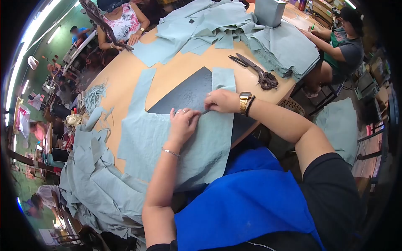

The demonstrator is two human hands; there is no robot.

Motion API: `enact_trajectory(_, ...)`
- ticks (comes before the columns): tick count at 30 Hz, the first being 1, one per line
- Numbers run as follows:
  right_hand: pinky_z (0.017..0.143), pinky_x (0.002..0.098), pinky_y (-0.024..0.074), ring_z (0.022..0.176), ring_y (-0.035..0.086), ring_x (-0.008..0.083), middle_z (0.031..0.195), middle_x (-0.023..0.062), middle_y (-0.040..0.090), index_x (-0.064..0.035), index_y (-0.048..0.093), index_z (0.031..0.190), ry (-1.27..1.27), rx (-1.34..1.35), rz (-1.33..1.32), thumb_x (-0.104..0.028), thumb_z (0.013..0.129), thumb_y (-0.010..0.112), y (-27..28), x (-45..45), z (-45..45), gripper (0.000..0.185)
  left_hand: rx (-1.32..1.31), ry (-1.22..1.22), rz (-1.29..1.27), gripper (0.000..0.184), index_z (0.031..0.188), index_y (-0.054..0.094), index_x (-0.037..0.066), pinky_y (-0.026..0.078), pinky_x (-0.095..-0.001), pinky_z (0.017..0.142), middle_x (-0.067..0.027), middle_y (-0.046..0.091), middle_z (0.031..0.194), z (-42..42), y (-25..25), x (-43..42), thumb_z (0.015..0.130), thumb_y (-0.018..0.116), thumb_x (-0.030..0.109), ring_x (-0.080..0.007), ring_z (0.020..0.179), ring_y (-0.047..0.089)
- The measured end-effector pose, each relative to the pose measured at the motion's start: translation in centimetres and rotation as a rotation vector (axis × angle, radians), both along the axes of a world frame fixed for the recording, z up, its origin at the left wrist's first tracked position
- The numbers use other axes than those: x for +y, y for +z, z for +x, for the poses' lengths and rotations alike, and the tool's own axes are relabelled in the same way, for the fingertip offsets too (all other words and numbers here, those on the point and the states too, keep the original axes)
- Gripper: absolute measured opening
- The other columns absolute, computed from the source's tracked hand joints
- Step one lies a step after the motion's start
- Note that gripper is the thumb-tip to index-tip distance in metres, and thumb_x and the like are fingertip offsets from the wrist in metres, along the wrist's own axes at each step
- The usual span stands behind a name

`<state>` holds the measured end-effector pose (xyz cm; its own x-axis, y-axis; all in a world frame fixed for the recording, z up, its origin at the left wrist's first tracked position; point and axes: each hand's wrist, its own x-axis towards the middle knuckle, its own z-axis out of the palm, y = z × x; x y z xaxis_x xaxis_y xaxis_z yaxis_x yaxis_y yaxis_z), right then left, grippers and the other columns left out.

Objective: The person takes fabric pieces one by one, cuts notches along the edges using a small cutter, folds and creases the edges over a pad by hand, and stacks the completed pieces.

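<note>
A pale grey-green fabric panel (pixel 142 134) with two strap-like strips lies in front of me on the table. Through its cut-out shows a darker blue-grey fabric piece (pixel 184 94) underneath. My left hand (pixel 183 124) rests on the panel at the cut-out's lower edge, fingers bent but apart, pressing on the cloth. Just right of it, my right hand (pixel 222 101) is closed in a pinch at the same edge, by the base of the right strip. A small dark bit shows below its fingertips; I cannot make out what it is.
Black scissors (pixel 253 67) with wrapped handles lie on the tan table (pixel 125 75). Stacked fabric (pixel 289 50) and a grey box (pixel 269 12) stand at the far right. Loose fabric (pixel 100 180) hangs at left, near thin scraps (pixel 94 95). Other people sit around the table.
</note>
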<state>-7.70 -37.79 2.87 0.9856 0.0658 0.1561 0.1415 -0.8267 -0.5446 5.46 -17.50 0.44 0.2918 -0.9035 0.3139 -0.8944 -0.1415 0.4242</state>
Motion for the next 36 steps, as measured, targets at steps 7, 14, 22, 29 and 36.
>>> enact_trajectory(7, 0.085, 0.0362, 0.0524, 0.096, 0.063, 0.0282, 0.104, 0.0099, 0.064, -0.0059, 0.069, 0.103, 0.056, -0.284, -0.267, -0.004, 0.084, 0.058, -2.8, 0.4, -1.8, 0.022, -0.199, -0.104, -0.017, 0.013, 0.098, 0.073, 0.023, 0.03, -0.0572, 0.112, 0.0063, 0.066, 0.094, 1.5, 0.0, 0.9, 0.088, 0.067, 0.016, -0.0168, 0.091, 0.063)
enact_trajectory(14, 0.088, 0.0371, 0.0517, 0.102, 0.061, 0.0281, 0.111, 0.0112, 0.063, -0.0073, 0.064, 0.117, 0.019, -0.258, -0.405, -0.01, 0.088, 0.052, -2.1, 2.1, -3.0, 0.032, -0.306, -0.161, -0.058, 0.023, 0.103, 0.072, 0.026, 0.033, -0.0552, 0.111, 0.0067, 0.065, 0.099, 1.6, 0.0, 1.4, 0.085, 0.068, 0.013, -0.0176, 0.093, 0.063)
enact_trajectory(22, 0.085, 0.0377, 0.0516, 0.101, 0.062, 0.0279, 0.11, 0.0132, 0.064, -0.005, 0.063, 0.117, -0.099, -0.19, -0.575, -0.014, 0.088, 0.051, -1.3, 5.6, -2.8, 0.033, -0.256, -0.156, -0.059, 0.023, 0.102, 0.072, 0.024, 0.033, -0.0542, 0.111, 0.0062, 0.066, 0.099, 1.8, 0.0, 1.6, 0.084, 0.069, 0.012, -0.0169, 0.095, 0.064)
enact_trajectory(29, 0.085, 0.0393, 0.0539, 0.101, 0.061, 0.0307, 0.112, 0.0152, 0.063, -0.0044, 0.062, 0.119, -0.089, -0.195, -0.514, -0.011, 0.086, 0.052, -2.0, 6.0, -2.3, 0.035, -0.345, -0.156, -0.082, 0.023, 0.099, 0.071, 0.026, 0.034, -0.0526, 0.112, 0.0076, 0.067, 0.098, 4.3, -0.5, 2.8, 0.08, 0.071, 0.012, -0.0146, 0.095, 0.064)
enact_trajectory(36, 0.083, 0.0377, 0.0556, 0.101, 0.061, 0.0323, 0.116, 0.0171, 0.06, -0.0068, 0.06, 0.125, -0.114, -0.127, -0.496, -0.008, 0.087, 0.052, -1.2, 6.6, -2.2, 0.04, -0.354, -0.132, -0.095, 0.024, 0.099, 0.071, 0.026, 0.039, -0.05, 0.108, 0.0084, 0.066, 0.097, 6.1, -0.6, 3.5, 0.08, 0.07, 0.011, -0.0134, 0.093, 0.064)
